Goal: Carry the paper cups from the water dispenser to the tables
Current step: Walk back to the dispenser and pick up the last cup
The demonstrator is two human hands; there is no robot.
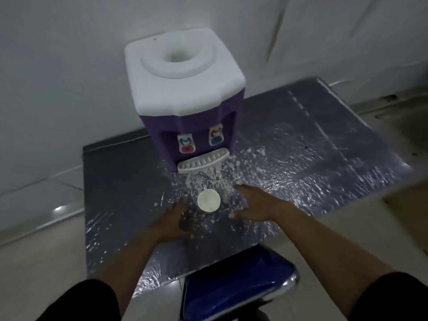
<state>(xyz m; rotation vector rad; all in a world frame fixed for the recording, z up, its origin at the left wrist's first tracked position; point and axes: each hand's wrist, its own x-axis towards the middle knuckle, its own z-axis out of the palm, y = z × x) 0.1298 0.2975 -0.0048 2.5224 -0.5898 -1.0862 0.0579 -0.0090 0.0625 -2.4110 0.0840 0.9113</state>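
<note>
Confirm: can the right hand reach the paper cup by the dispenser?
Likely yes. The right hand is open just right of the paper cup, no clear obstacle between them. The left hand is on the cup's other side; the water dispenser stands behind.

One water dispenser (185, 89) is standing on one surface (324, 135), carrying two taps, a red tap (187, 144) and a blue tap (215, 136), and one drip tray (203, 162). One paper cup (208, 200) is showing, though blur may be hiding others nested inside. Two hands are showing: left hand (176, 222), right hand (252, 205). One blue chair (236, 281) is showing.
</note>
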